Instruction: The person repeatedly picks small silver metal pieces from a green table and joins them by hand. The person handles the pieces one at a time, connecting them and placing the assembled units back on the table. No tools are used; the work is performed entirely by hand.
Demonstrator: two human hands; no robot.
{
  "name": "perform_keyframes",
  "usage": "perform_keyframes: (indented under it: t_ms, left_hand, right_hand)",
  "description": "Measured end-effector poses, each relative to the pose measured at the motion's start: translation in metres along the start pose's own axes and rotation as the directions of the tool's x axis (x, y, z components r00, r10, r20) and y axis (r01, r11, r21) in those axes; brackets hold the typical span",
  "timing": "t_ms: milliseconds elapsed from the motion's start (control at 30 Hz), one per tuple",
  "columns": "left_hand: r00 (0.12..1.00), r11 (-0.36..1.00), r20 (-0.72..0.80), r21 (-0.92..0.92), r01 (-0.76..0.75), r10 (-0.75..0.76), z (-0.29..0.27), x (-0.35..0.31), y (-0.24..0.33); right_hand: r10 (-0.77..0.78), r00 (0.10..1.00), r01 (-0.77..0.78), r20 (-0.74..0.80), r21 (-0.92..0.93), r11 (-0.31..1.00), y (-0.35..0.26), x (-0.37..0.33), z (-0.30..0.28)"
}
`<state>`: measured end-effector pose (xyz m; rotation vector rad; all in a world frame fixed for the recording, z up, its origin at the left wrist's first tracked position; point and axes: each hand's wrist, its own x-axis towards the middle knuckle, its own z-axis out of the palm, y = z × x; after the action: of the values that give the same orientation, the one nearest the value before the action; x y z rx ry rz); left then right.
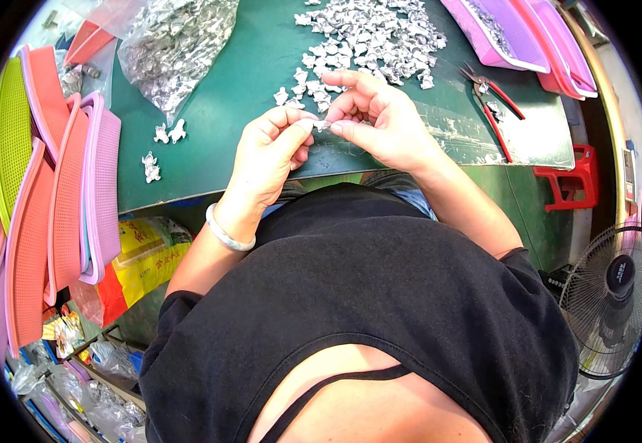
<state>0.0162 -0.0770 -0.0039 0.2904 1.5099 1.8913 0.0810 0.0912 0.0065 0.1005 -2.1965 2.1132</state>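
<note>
Over the table's near edge, my left hand (271, 148) and my right hand (387, 122) meet fingertip to fingertip. Between them is a small silvery metal piece (322, 125), pinched by thumb and fingers on both sides; most of it is covered, so its exact shape cannot be made out. Just beyond the hands spreads a heap of small silver figure-shaped charms (380, 37), with a few strays close to my fingers. Three similar pieces lie apart to the left, one of them a little figure charm (150, 168) near the table edge.
Red-handled cutting pliers (494, 122) lie open at right on the green table (210, 133). A clear bag of metal pieces (177, 59) sits back left. Stacked plastic baskets (62, 184) crowd the left; a purple basket (509, 44) stands back right. A red stool (579, 177) and fan (609, 295) are right.
</note>
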Motion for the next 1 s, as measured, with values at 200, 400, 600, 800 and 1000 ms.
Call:
perform_keyframes:
  t_ms: [200, 400, 600, 800, 1000]
  left_hand:
    - [0.999, 0.997, -0.025, -0.069, 0.024, -0.026, -0.005, 0.002, 0.000]
    - [0.995, 0.973, -0.013, -0.212, 0.091, -0.096, -0.013, 0.005, 0.002]
    - [0.997, 0.976, 0.000, -0.201, 0.080, -0.082, -0.013, 0.005, 0.002]
    - [0.997, 0.978, -0.021, -0.193, 0.074, -0.079, -0.012, 0.005, 0.002]
    - [0.995, 0.987, -0.067, -0.150, 0.060, -0.070, -0.006, 0.004, 0.003]
  right_hand:
    - [-0.074, 0.995, 0.057, -0.069, -0.227, 0.972, 0.005, 0.006, -0.007]
    - [-0.136, 0.989, 0.105, -0.061, -0.361, 0.927, 0.004, 0.009, -0.004]
    - [-0.087, 0.995, 0.074, -0.040, -0.265, 0.962, 0.003, 0.009, -0.001]
    - [-0.054, 0.998, 0.051, -0.010, -0.191, 0.980, -0.001, 0.007, 0.004]
    - [-0.026, 1.000, 0.026, 0.011, -0.095, 0.995, -0.001, 0.008, 0.009]
